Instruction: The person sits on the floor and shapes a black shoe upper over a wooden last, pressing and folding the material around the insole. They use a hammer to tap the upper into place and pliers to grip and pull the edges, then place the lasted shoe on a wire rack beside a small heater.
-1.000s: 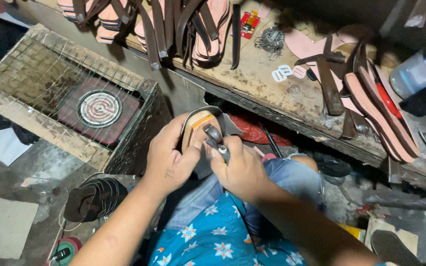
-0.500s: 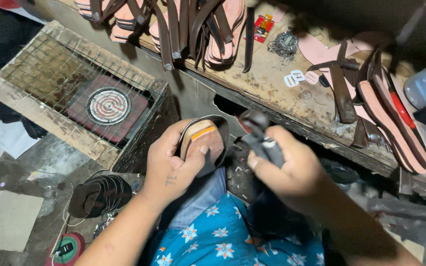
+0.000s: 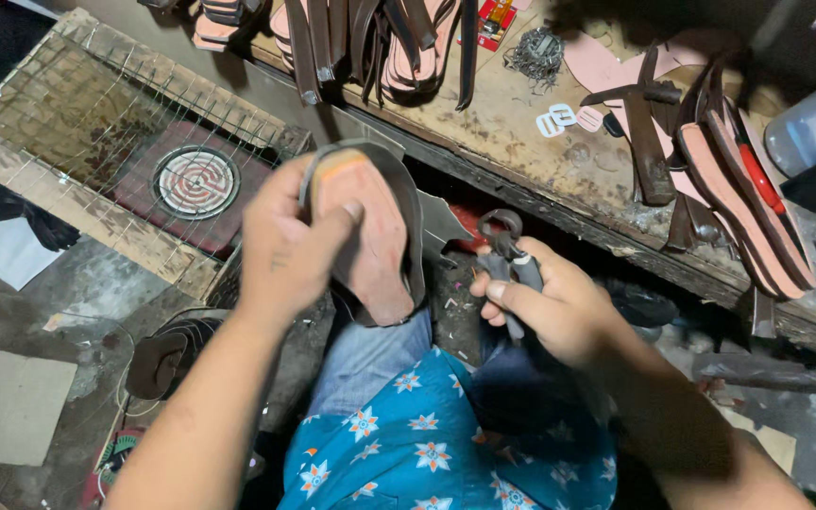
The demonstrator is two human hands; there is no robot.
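The tabletop ran across the upper part of the view, worn and littered, carrying a row of brown sandal straps at its near edge and a stack of pink soles towards the right. To the left, lower down, stood a wooden box topped with wire mesh, and under the mesh lay a round coil heater. A heap of dark soles lay on the floor beside the person's knee.

The sandal sole was held up over the lap, in front of the tabletop edge, its tan inner face towards the camera and a dark rim around it. The left hand had its grip closed on the sole, thumb across the face and fingers wrapped behind. The right hand was closed around the handles of a pair of pincers, whose rounded head pointed up, near the sole but clear of it.

By the look of it, the step in hand was lasting or trimming work on the sole's edge, with the tool drawn back between bites. The next move would seem to call for bringing the pincer head back to the rim, which means the left hand steadying and perhaps turning the sole so the right stretch of edge faces the tool. Whether the pincer head stood open or shut could not be told.
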